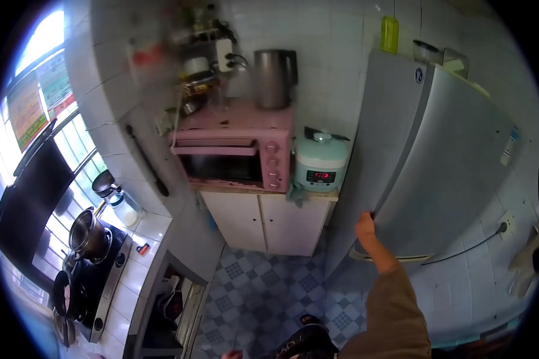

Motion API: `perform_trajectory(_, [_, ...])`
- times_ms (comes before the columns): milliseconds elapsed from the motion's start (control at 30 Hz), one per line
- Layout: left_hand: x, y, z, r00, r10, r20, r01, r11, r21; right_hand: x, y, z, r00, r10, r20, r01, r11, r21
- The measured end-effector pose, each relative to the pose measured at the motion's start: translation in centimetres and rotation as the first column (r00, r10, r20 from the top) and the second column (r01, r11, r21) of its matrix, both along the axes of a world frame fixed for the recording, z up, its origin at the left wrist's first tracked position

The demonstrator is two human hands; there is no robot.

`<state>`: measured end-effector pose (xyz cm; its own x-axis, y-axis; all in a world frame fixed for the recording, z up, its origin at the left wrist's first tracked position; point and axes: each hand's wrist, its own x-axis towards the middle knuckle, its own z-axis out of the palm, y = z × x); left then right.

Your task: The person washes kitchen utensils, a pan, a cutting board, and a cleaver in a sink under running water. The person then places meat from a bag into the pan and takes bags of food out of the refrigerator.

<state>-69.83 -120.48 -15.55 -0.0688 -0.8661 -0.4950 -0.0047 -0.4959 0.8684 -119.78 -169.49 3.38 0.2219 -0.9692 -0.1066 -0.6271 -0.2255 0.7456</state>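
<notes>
My right hand reaches forward from a brown sleeve and is closed on the left edge of the grey refrigerator door, near its lower part. Its fingertips are partly hidden at that edge. The door looks shut or nearly so; I cannot tell which. Only a small piece of my left hand shows at the bottom edge of the view, low over the tiled floor, and its fingers are mostly cut off.
A pink oven, a steel kettle and a mint-green rice cooker stand on or above a white cabinet. To the left, a gas stove carries a pot and a dark pan. A power cord runs along the right wall.
</notes>
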Motion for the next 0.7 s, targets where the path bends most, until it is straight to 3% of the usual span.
perform_trajectory(33, [-6.3,-6.4,11.9,0.980,0.073,0.188,-0.100,0.985,0.139,-0.2,0.3,0.2,1.000,-0.003,0.002,0.003,1.000,0.031])
perform_trajectory(67, [-8.1,-10.0,11.5,0.953,0.008,0.302,0.001,1.000,-0.027,0.6,1.4,1.3,0.999,-0.012,0.053,0.011,1.000,0.023])
perform_trajectory(133, [-12.8,-17.7,15.9,0.896,-0.122,0.427,0.207,0.965,-0.158,0.4,2.2,1.8,0.995,-0.028,0.100,0.025,0.999,0.028])
perform_trajectory(200, [-17.1,-23.2,18.2,0.930,-0.112,0.349,0.200,0.954,-0.226,-0.8,3.2,0.9,0.977,0.204,0.062,-0.197,0.975,-0.107])
perform_trajectory(333, [-23.9,-29.6,19.0,0.927,-0.232,0.294,0.314,0.909,-0.274,-0.3,6.1,1.7,0.982,0.188,0.018,-0.187,0.980,-0.068])
perform_trajectory(467, [-29.3,-31.4,18.8,0.906,-0.395,0.153,0.423,0.866,-0.269,-0.4,15.3,4.0,0.926,0.238,0.293,-0.247,0.969,-0.006])
perform_trajectory(533, [-31.1,-31.8,18.3,0.880,-0.444,0.168,0.474,0.839,-0.269,-1.6,21.1,4.2,0.589,0.177,0.789,-0.383,0.920,0.080])
perform_trajectory(567, [-32.1,-32.1,18.2,0.852,-0.500,0.154,0.523,0.812,-0.259,-2.3,24.1,3.1,0.476,-0.040,0.879,-0.312,0.927,0.211])
perform_trajectory(600, [-33.3,-32.4,18.0,0.820,-0.556,0.136,0.571,0.781,-0.251,-3.2,27.4,1.8,0.331,-0.252,0.909,-0.258,0.903,0.344])
perform_trajectory(667, [-36.0,-33.9,16.7,0.785,-0.609,0.110,0.613,0.741,-0.274,-5.8,32.8,-2.3,0.052,-0.660,0.750,0.096,0.750,0.654])
perform_trajectory(700, [-37.6,-34.6,15.8,0.769,-0.634,0.083,0.627,0.722,-0.293,-7.2,36.3,-6.0,0.036,-0.662,0.748,0.117,0.747,0.655])
